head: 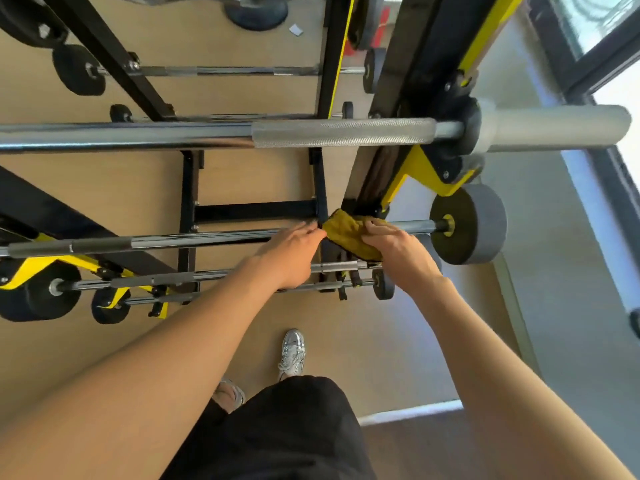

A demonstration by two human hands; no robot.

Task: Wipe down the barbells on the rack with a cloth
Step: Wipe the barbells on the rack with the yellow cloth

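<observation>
Yellow cloth (346, 233) is draped over the middle barbell (173, 241) on the rack (187, 202), near its grey end plate (467, 223), with the right hand (398, 251) curling its grip round the cloth on the bar while the left hand (294, 251) rests straight-ish fingers right beside it (loose grip, holding nothing).

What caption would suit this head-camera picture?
Right hand holds a yellow cloth on a racked barbell; left hand rests alongside.

No text, brand, number or sign readable, weight plate (467, 224) just right of the right grip (398, 251) with no legible marking on its dark face, red patch (383, 20) far beyond the right grip too blurred to read
</observation>
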